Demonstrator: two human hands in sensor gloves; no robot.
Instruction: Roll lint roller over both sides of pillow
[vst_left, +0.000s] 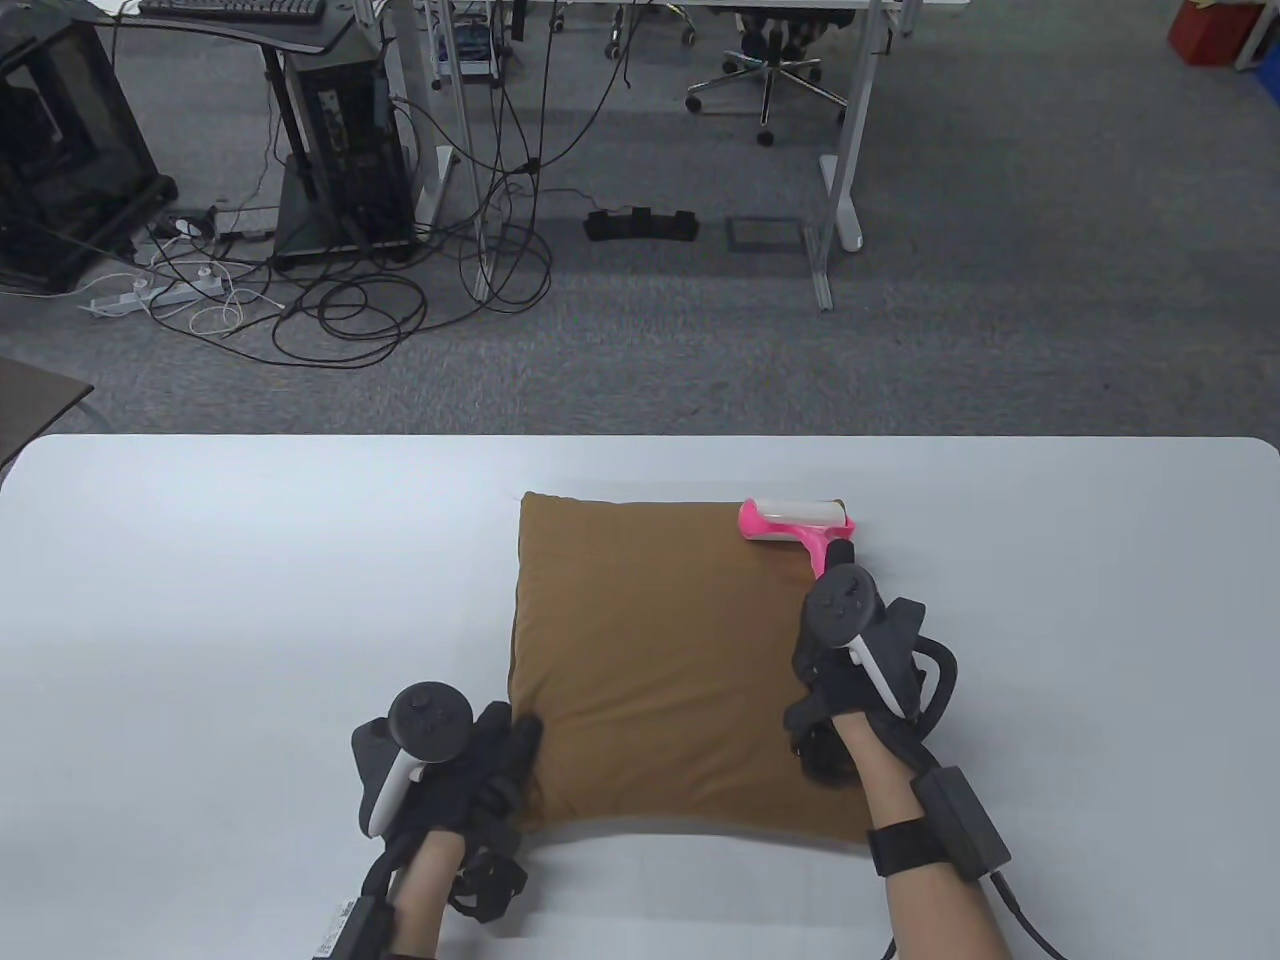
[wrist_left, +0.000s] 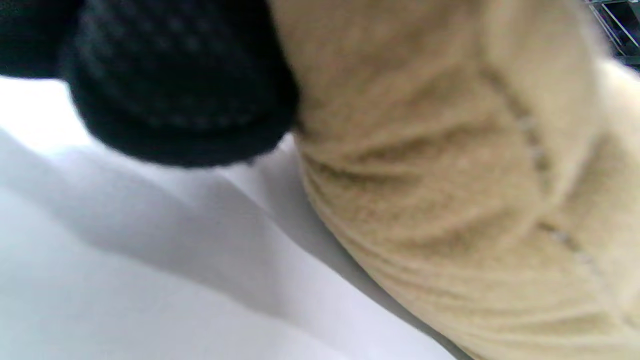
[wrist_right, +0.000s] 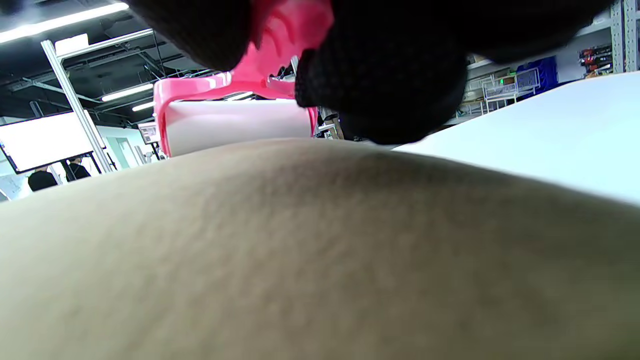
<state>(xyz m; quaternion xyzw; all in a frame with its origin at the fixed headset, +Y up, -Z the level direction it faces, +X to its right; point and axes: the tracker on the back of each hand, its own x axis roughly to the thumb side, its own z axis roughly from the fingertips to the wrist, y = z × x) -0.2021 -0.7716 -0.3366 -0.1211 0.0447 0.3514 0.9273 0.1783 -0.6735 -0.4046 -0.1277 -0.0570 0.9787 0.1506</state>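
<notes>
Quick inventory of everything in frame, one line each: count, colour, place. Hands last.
pillow: 1, brown, flat on the table, near the front edge, centre-right.
lint roller: 1, pink frame and handle with white roll, lying on the pillow's far right corner.
table: 1, white, fills the lower half of the table view.
office chair: 1, dark seat on a silver star base, on the floor beyond the table.
computer tower: 1, black, on the floor at far left among black and white cables.
left hand: 1, black glove, touching the pillow's near left edge.
right hand: 1, black glove, holding the lint roller's handle over the pillow's right side.
</notes>
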